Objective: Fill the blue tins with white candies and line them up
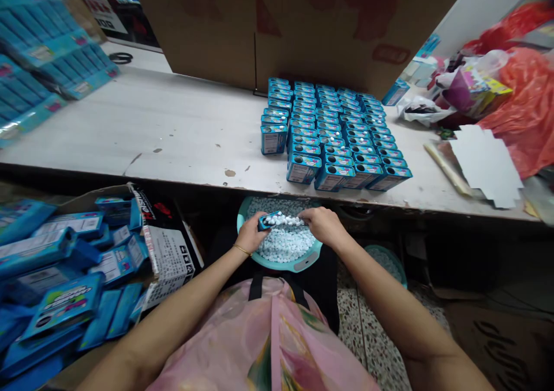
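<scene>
— Pink apron cloth (268, 345) fills the bottom edge, and both forearms run forward from it. What do the hands have?

— The left hand (251, 235) is curled around one end of a small blue tin (270, 220) heaped with pale tablets. The right hand (322, 225) meets the tin's other end, fingers bent down onto the heap; whether it pinches anything cannot be told, since the fingertips are hidden.

— Where is the tin?

— Over a teal basin (303, 261) of the same tablets, on the lap just below the table (173, 131) edge. The basin's far rim is tucked under the table, out of sight.

— And on the table?

— Rows of blue tins (333, 134) stand packed together in front of a cardboard box (303, 27); their labels are too small to read. A carton (168, 247) of flat blue packs sits at the left, partly cut off by the frame. A second teal bowl (387, 261) shows only partly behind the right forearm.
</scene>
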Demonstrator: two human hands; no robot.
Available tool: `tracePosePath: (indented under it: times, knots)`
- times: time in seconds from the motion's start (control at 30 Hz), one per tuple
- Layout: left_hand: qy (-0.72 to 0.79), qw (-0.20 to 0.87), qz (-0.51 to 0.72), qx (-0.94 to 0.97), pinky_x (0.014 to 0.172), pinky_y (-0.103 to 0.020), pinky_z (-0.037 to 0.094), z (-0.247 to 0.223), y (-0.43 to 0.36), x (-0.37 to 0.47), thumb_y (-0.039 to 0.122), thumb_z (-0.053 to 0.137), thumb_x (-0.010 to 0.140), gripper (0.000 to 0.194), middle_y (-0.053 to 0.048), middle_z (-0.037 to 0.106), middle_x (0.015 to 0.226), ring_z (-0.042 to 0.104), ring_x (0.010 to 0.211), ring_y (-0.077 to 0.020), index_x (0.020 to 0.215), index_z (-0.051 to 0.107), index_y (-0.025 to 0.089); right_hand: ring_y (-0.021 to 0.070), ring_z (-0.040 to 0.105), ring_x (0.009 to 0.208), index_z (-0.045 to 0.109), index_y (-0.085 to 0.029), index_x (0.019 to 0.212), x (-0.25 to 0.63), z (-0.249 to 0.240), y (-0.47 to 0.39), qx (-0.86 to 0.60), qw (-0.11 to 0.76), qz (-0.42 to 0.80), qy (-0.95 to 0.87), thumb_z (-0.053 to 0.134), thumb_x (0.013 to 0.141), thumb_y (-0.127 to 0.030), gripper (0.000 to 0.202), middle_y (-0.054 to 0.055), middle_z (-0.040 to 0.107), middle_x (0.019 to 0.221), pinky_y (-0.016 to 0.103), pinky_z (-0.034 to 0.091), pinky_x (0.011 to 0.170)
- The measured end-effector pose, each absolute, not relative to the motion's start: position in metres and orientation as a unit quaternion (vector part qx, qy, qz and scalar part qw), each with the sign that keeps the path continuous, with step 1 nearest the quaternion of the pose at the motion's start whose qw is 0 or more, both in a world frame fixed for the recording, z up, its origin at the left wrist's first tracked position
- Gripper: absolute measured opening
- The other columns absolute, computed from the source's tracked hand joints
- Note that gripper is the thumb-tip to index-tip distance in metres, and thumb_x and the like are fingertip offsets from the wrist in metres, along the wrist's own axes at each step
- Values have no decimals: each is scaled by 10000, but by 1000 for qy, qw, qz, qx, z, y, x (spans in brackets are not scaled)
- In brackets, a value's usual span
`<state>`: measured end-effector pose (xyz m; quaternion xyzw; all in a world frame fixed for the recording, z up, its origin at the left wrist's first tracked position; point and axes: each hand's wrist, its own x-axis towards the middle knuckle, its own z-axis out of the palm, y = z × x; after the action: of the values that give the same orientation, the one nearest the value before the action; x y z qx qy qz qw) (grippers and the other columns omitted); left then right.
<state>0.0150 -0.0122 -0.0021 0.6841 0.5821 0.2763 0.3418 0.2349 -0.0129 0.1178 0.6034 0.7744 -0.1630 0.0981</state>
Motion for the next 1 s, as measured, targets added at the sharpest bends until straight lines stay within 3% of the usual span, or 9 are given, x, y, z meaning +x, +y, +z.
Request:
tracePosePath:
  times: [0.13, 0.3, 0.67, 0.83, 1.0]
  knots:
    - [578, 333, 260, 698, 715, -263, 424, -4, -14, 16, 242, 575, 631, 409, -13, 603, 876, 566, 796, -178, 1034, 511, 219, 187, 577, 846, 625, -244, 910, 213, 138, -15, 580, 138, -109, 796, 381, 765, -131, 305, 58, 638, 904, 263, 389, 693]
    - [574, 337, 274, 694, 732, -264, 425, -8, -15, 14, 227, 572, 629, 403, -12, 600, 876, 563, 806, -175, 1028, 516, 211, 195, 580, 834, 603, -184, 930, 196, 155, -17, 563, 164, -82, 806, 349, 793, -135, 293, 121, 614, 935, 275, 398, 695]
    - [522, 445, 390, 614, 786, -294, 436, -7, -20, -7, 281, 657, 588, 448, -32, 597, 885, 569, 814, -164, 991, 513, 151, 144, 556, 864, 531, -265, 1080, 221, 161, -28, 600, 170, -57, 779, 317, 828, -150, 351, 61, 575, 1002, 228, 378, 673]
    - [539, 445, 406, 589, 788, -312, 443, -14, -22, -3, 276, 674, 562, 449, -43, 598, 907, 572, 832, -179, 969, 534, 148, 144, 548, 876, 515, -296, 1108, 224, 160, -32, 591, 152, -43, 791, 310, 830, -163, 370, 50, 571, 1006, 230, 378, 669]
    - [582, 408, 426, 560, 752, -304, 459, -1, -19, -12, 292, 674, 571, 431, -22, 605, 815, 580, 765, -164, 950, 534, 142, 160, 551, 887, 533, -303, 1092, 259, 106, -25, 645, 122, -65, 752, 306, 837, -181, 362, 44, 585, 1011, 249, 380, 700]
